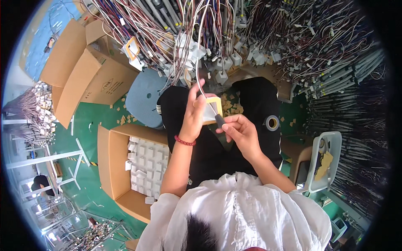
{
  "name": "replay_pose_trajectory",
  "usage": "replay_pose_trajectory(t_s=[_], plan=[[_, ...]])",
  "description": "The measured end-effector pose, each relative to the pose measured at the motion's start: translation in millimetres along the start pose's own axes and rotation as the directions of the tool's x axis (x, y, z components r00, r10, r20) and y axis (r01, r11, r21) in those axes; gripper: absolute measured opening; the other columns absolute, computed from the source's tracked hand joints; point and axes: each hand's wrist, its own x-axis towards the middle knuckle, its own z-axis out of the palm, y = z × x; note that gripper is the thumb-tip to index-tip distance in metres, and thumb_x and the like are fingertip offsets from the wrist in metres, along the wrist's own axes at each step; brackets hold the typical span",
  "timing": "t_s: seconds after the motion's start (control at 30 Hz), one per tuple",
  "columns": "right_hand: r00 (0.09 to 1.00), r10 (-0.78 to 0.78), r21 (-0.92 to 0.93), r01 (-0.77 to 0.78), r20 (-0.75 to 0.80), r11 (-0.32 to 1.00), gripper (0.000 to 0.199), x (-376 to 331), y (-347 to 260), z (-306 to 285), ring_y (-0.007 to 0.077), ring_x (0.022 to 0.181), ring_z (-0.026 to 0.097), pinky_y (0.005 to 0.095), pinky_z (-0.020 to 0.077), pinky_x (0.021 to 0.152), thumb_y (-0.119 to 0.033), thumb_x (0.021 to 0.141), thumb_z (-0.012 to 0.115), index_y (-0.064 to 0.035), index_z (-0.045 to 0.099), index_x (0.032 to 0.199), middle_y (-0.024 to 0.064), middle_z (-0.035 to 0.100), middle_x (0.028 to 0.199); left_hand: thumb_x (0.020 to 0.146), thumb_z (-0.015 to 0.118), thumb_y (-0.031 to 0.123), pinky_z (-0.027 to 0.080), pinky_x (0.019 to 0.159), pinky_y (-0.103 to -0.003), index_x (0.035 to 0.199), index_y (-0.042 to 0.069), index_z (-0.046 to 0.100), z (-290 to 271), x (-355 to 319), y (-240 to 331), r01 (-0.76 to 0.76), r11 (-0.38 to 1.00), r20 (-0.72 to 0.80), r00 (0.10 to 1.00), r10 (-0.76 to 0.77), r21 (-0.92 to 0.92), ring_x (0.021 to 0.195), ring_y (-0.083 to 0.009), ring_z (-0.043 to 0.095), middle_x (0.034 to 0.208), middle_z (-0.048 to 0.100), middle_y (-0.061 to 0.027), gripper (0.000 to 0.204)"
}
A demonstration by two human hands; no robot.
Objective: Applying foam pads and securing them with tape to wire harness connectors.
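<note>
My left hand (195, 108) is closed around a small white box-shaped housing with a yellow rim (219, 102), held above my lap. A pale cable (199, 77) comes down from the hanging bundle, passes by my left fingers and runs across the open face of the housing. It leads to a dark, stubby cylindrical piece (220, 121) at the housing's lower right corner. My right hand (243, 134) pinches this piece between thumb and fingers. Whether it is a cable end or a tool tip, I cannot tell.
Dense wire bundles with white housings (190, 49) hang ahead. Left stand a blue stool (144, 98), an empty-looking carton (106, 81) and a carton (108, 161) full of white housings. A tape roll (272, 123) rests on my leg; a clear bin (313, 167) is right.
</note>
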Motion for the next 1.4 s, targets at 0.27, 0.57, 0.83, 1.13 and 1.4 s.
replay_pose_trajectory(t_s=[0.27, 0.57, 0.83, 1.13, 1.4], plan=[[0.966, -0.126, -0.186, 0.084, -0.225, 0.979, 0.011, -6.6, 3.9, 12.3, 0.0072, 0.060, 0.057, 0.0204, 0.0461, 0.053, -0.005, 0.088, 0.062, 0.0030, 0.061, 0.096, 0.0055, 0.065, 0.077, 0.098, 0.046, 0.018, 0.042, 0.090, -0.027, 0.130, 0.001, 0.034, 39.3, -51.4, -21.9, -0.019, 0.991, -0.053, 0.998, 0.026, 0.131, 0.103, -0.0144, 0.051, 0.120, 0.050, -0.0094, 0.038], [0.953, -0.276, -0.640, 0.288, 0.122, 0.712, 0.021, -13.1, -82.4, 0.7, 0.0152, 0.069, 0.058, 0.0265, 0.0455, 0.063, -0.011, 0.081, 0.068, -0.0002, 0.068, 0.099, 0.0084, 0.063, 0.078, 0.095, 0.045, 0.009, 0.042, 0.093, -0.031, 0.147, 0.003, 0.002, 7.8, -77.5, 15.0, -0.099, 0.964, 0.151, 0.987, 0.063, 0.247, 0.102, -0.0186, 0.058, 0.113, 0.059, -0.0132, 0.068], [0.832, -0.183, -0.314, 0.388, 0.524, 0.867, 0.014, 20.1, -59.4, 2.5, 0.0144, 0.072, 0.057, 0.0265, 0.0446, 0.064, -0.012, 0.082, 0.070, -0.0019, 0.072, 0.092, 0.0057, 0.059, 0.079, 0.091, 0.052, 0.013, 0.031, 0.104, -0.030, 0.147, 0.000, -0.006, 6.3, -76.4, 25.1, -0.107, 0.966, 0.331, 0.943, 0.024, 0.233, 0.127, -0.0183, 0.037, 0.150, 0.018, -0.0157, 0.082], [0.771, -0.563, -0.480, 0.630, 0.297, 0.610, 0.008, 4.2, -50.6, 22.2, 0.0186, 0.071, 0.058, 0.0284, 0.0462, 0.063, -0.005, 0.078, 0.069, -0.0003, 0.070, 0.084, 0.0083, 0.061, 0.075, 0.091, 0.053, 0.014, 0.039, 0.092, -0.024, 0.148, 0.002, -0.004, 30.3, -86.3, 24.8, 0.019, 0.999, 0.129, 0.992, -0.013, -0.048, 0.106, -0.0090, 0.048, 0.138, 0.036, -0.0083, 0.081], [0.836, -0.198, -0.236, 0.358, 0.512, 0.903, 0.015, 20.6, -58.0, -0.8, 0.0143, 0.074, 0.056, 0.0267, 0.0450, 0.065, -0.010, 0.079, 0.073, -0.0017, 0.072, 0.091, 0.0050, 0.060, 0.080, 0.092, 0.056, 0.027, 0.029, 0.106, -0.032, 0.146, -0.001, -0.008, 15.7, -76.2, 34.4, 0.049, 0.983, 0.256, 0.962, -0.094, 0.176, 0.133, -0.0221, 0.030, 0.152, 0.012, -0.0194, 0.089]])
